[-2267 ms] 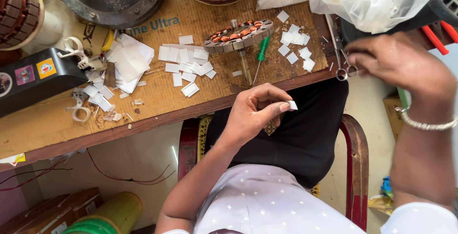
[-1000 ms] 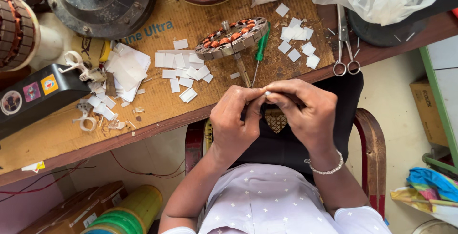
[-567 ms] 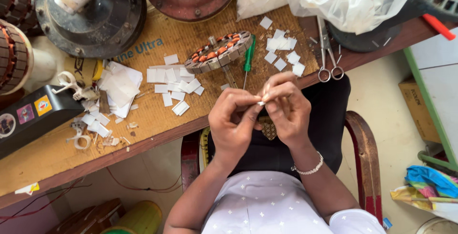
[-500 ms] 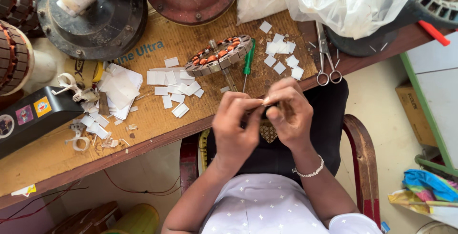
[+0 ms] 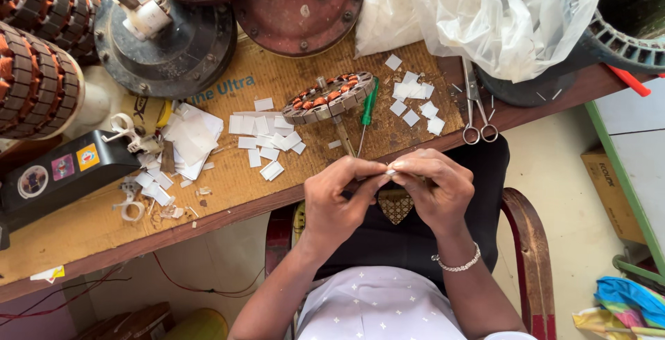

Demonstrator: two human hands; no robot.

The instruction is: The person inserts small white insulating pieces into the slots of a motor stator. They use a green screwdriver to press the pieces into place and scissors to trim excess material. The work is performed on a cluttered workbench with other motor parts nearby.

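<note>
Together, hands (image 5: 388,191) on paper slip (image 5: 392,172) (white, flat).

A wound motor core (image 5: 327,97) with copper coils lies on the wooden bench (image 5: 83,233) just above the hands; a green-handled screwdriver (image 5: 366,110) lies right beside it; scissors (image 5: 475,104) rest up and to the right, near a cluster of cut white paper squares (image 5: 415,97); more white squares (image 5: 267,139) and a stack of paper (image 5: 190,139) lie up and to the left; a black box with stickers (image 5: 66,174) sits far to the left; round motor housings (image 5: 166,39) crowd the far edge; a crumpled clear plastic bag (image 5: 499,7) lies well above on the right; a red metal chair (image 5: 530,243) frames the lap below.
</note>
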